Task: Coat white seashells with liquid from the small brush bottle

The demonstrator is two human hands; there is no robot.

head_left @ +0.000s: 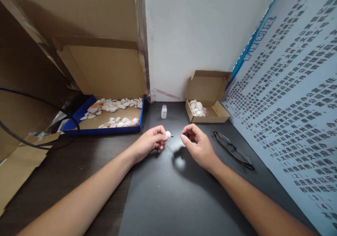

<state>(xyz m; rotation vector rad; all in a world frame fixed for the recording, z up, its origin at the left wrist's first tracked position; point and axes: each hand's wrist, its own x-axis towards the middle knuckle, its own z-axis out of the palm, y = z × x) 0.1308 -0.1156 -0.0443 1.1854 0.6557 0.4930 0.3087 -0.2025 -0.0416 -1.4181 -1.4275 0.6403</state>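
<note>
A small white rounded piece [168, 134], probably a seashell, is held just above the worktop [158, 208], near the centre. The left hand [162, 136] pinches it between thumb and fingertips, leaving its right side exposed, presumably for access from the other side. A dark streak lies just beside it; whether brush tip or shadow, I cannot tell.

Facing it, the right hand [185, 135] is curled, with a dark patch in its grasp that may be a small black cap; I cannot tell whether the fingers close on it. Behind the hands, a small uncapped bottle [164, 112] stands upright, likely so nothing spills and both hands can reach it.

Farther out, left, a blue-sided cardboard box [105, 129] holds loose seashells [121, 123]; right, a smaller cardboard box [210, 119] holds more white shells [197, 108]. Both lids stand raised, keeping the contents reachable. Eyeglasses [233, 151] lie right of the right hand, apparently set aside, near a poster of Chinese text [289, 99].
</note>
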